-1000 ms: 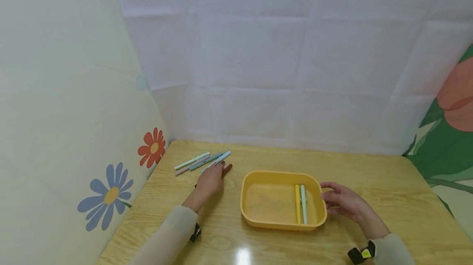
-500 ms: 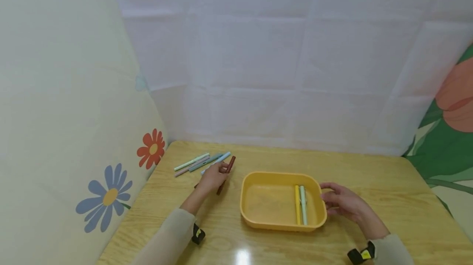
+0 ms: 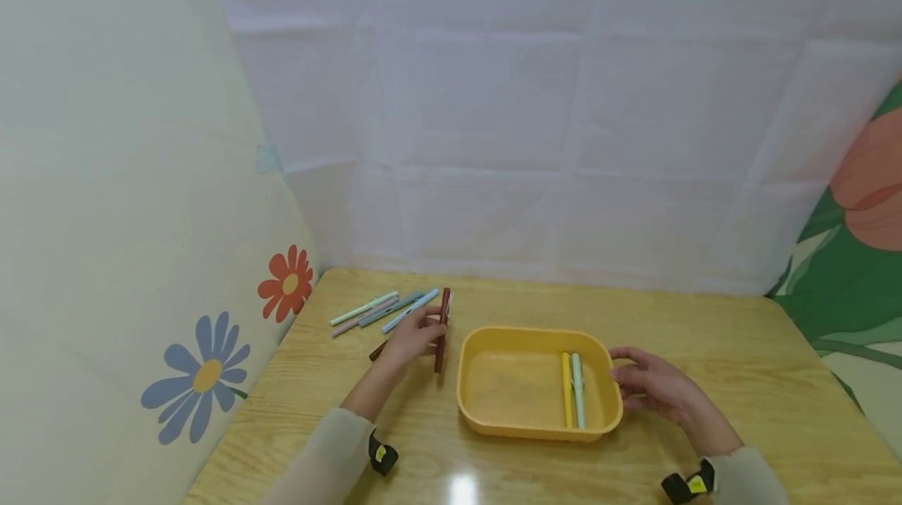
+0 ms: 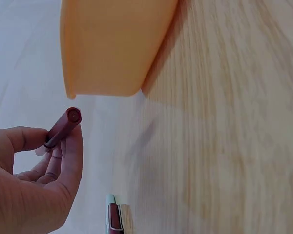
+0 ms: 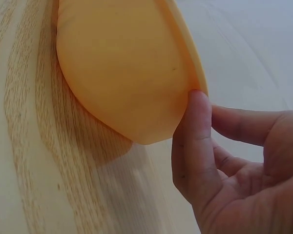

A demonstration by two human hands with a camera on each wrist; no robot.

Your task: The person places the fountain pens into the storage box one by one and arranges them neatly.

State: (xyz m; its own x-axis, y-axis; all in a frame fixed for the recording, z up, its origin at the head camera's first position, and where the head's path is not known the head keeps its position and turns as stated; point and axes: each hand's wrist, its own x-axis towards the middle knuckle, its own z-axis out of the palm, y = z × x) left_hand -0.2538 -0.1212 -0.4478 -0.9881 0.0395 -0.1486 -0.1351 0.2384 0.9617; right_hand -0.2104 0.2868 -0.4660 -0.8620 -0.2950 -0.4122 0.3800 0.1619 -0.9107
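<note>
In the head view my left hand (image 3: pixel 410 340) pinches a dark red pen (image 3: pixel 445 309) between thumb and fingers, left of the yellow plastic basket (image 3: pixel 521 433). Seen from the left wrist, one end of that pen (image 4: pixel 63 126) points toward the camera. My right hand (image 3: pixel 655 384) is at the basket's right end; in the right wrist view its thumb and fingers (image 5: pixel 199 131) grip the rim. A yellow pen (image 3: pixel 567 391) and a light green pen (image 3: pixel 579 391) lie side by side inside the basket. A second dark pen (image 3: pixel 378 351) lies on the table, partly behind the left hand.
Back left on the wooden table (image 3: pixel 535 474) lie several pens: a pale green pen (image 3: pixel 362 308), a mauve pen (image 3: pixel 345 327), a grey-blue pen (image 3: pixel 391 309) and a light blue pen (image 3: pixel 412 311). A white cloth (image 3: pixel 493 137) hangs behind; floral cloths (image 3: pixel 141 215) flank the table.
The left hand has lifted the dark red pen from beside the other pens and turned it nearly upright in the head view, moving slightly right. The right hand and basket have stayed put.
</note>
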